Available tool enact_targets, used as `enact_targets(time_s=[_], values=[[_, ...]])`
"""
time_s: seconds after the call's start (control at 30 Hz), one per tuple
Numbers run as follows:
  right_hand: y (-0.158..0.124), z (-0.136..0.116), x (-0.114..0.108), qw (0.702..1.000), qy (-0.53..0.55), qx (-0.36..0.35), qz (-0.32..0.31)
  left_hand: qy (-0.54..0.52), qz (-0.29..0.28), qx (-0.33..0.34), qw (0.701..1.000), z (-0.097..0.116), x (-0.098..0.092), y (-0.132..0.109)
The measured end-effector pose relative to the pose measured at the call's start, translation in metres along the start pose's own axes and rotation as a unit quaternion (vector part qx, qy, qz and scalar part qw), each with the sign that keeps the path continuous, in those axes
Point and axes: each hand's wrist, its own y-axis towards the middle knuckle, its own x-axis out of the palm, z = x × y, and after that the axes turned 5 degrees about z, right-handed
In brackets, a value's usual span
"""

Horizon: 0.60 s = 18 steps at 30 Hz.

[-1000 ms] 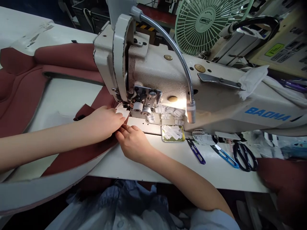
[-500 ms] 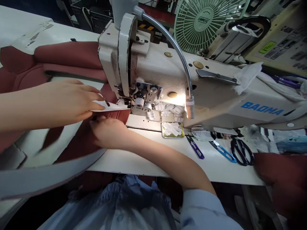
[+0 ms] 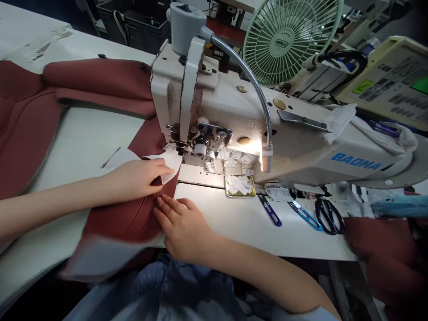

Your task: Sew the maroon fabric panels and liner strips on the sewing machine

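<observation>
A dark red, white-backed sheet of upholstery material (image 3: 133, 218) runs under the presser foot of the sewing machine (image 3: 214, 93). My left hand (image 3: 138, 178) is closed on its folded-back edge, the white underside (image 3: 172, 160) showing just beyond the fingertips. Close by on the near side, my right hand (image 3: 187, 227) lies with its fingers stretched over the red surface, near a seam. Both hands are just in front of the needle area, whose tip is hidden by machine parts. The near end of the material hangs blurred by the table edge.
Right of the needle, a small tin (image 3: 240, 186) holds white strips, with more white pieces behind it. Purple thread snips (image 3: 270, 209), blue snips (image 3: 306, 216) and black scissors (image 3: 329, 216) lie along the table. A lamp (image 3: 266, 158) and a green fan (image 3: 284, 42) stand over it.
My left hand has moved right and down along the material. The right hand has slid right and nearer me, its fingers now stretched. The near flap has swung, and the view has shifted slightly.
</observation>
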Motion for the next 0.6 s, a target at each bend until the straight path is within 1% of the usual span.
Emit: enact_targets(time_s=[0.07, 0.13, 0.27, 0.37, 0.47, 0.6], values=[[-0.003, 0.0, 0.007, 0.999, -0.042, -0.024, -0.006, 0.08, 0.0, 0.017, 0.997, 0.004, 0.002, 0.0], [0.002, 0.001, 0.011, 0.997, -0.062, -0.035, -0.02, 0.131, 0.01, 0.024, 0.991, 0.007, 0.004, 0.002], [0.011, 0.007, 0.01, 0.996, -0.072, -0.035, -0.04, 0.165, 0.031, 0.026, 0.985, 0.006, 0.007, 0.011], [0.013, 0.013, 0.011, 0.996, -0.08, -0.03, -0.026, 0.196, 0.04, 0.022, 0.98, 0.007, 0.01, 0.018], [0.014, 0.019, 0.015, 0.997, -0.08, -0.018, -0.015, 0.23, 0.044, 0.026, 0.972, 0.011, 0.008, 0.023], [0.018, 0.025, 0.022, 0.997, -0.075, -0.005, -0.006, 0.231, 0.012, 0.036, 0.972, 0.022, -0.002, 0.025]])
